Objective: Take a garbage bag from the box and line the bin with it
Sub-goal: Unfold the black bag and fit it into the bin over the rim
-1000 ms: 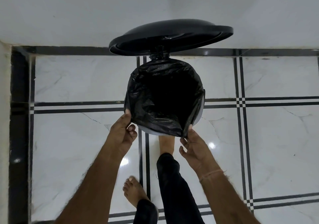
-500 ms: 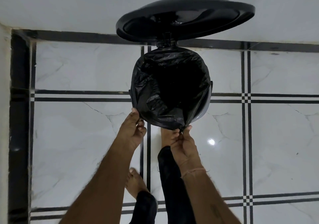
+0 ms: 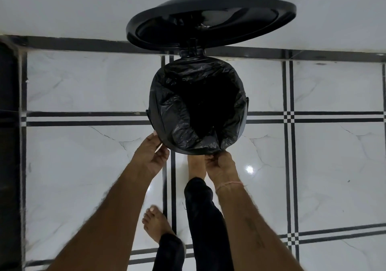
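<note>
Over the last second the crinkled black plastic garbage bag [image 3: 183, 120] has been drawn tighter over the round black pedal bin [image 3: 243, 128]. The right hand [image 3: 219, 164] pinches its hem at 6 o'clock; the left hand [image 3: 152, 155], loosely curled, cups the rim at 7 o'clock. Lining looks nearly done.

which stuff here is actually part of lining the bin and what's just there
Part of the job:
- garbage bag, already spread inside the bin
- bin, lid raised
- left hand at the near rim
- right hand pinching the bag edge at the rim

Just there:
- tiled floor
- wall
- thread band on the right wrist
</note>
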Demonstrator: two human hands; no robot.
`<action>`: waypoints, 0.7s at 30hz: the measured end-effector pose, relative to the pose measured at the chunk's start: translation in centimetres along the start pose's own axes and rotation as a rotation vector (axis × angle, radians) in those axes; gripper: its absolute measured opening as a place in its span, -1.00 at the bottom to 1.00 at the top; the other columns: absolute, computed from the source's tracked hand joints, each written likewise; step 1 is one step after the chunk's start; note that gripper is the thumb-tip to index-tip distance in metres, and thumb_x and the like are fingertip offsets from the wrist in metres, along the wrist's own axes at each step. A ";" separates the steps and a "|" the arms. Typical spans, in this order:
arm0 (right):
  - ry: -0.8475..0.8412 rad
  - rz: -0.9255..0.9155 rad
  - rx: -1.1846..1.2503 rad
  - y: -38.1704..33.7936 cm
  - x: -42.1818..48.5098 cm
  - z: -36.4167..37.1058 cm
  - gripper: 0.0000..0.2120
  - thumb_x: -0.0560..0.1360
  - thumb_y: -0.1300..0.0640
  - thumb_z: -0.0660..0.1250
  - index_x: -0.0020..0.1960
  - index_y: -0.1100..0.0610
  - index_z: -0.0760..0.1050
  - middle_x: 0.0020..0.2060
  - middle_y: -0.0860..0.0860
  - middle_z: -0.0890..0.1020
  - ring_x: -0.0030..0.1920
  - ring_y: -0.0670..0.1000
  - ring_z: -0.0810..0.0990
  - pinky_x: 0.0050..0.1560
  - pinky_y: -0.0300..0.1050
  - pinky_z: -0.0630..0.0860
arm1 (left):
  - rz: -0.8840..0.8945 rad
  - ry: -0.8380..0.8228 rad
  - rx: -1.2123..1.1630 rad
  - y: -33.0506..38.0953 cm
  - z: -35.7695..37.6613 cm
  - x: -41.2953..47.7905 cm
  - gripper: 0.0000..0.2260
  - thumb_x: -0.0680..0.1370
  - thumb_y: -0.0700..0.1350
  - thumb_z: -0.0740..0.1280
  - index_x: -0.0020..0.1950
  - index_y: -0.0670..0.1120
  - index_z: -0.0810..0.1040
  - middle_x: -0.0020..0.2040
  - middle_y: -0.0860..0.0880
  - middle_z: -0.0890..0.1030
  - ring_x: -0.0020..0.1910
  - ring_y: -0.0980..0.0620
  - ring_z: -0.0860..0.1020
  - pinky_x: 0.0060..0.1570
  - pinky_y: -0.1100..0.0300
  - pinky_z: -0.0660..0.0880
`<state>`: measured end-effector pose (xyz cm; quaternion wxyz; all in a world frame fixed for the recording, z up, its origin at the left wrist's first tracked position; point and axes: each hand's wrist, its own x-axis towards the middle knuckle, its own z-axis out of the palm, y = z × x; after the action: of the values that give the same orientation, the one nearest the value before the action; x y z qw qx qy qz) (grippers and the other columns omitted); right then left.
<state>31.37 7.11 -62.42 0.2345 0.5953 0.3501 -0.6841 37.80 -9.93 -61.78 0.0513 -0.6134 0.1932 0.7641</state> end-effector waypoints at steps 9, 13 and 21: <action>0.070 -0.513 -0.387 -3.2 -2.3 -1.1 -0.68 0.58 -0.05 0.46 0.13 0.16 0.52 -0.06 0.04 0.69 -0.12 0.07 0.68 -0.15 -0.11 0.60 | 0.212 0.105 0.109 0.4 1.1 -1.6 -0.87 0.61 -0.04 0.44 -0.06 0.01 0.52 -0.09 0.01 0.68 -0.14 0.05 0.63 -0.07 0.15 0.53; 0.168 -0.748 -0.565 -3.8 -1.9 -0.4 -0.64 0.45 0.00 0.60 0.03 0.15 0.50 -0.05 0.07 0.64 -0.12 0.08 0.67 -0.29 -0.11 0.65 | 0.247 0.160 0.079 -0.1 1.7 -1.9 -0.84 0.60 -0.05 0.45 -0.12 0.01 0.51 -0.15 0.03 0.68 -0.20 0.10 0.63 -0.18 0.20 0.52; 0.329 -0.886 -0.659 -3.5 -0.3 -0.8 -0.75 0.55 0.00 0.49 -0.10 0.18 0.56 -0.12 0.06 0.69 -0.13 0.12 0.72 -0.19 0.01 0.73 | 0.259 0.226 0.053 -0.2 2.2 -2.1 -0.79 0.63 -0.07 0.42 -0.19 0.00 0.50 -0.21 0.05 0.66 -0.24 0.10 0.60 -0.24 0.23 0.51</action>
<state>29.31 9.95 -61.44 0.0412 0.3860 0.7926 -0.4702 36.38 -8.66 -59.39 -0.0536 -0.6638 0.2951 0.6852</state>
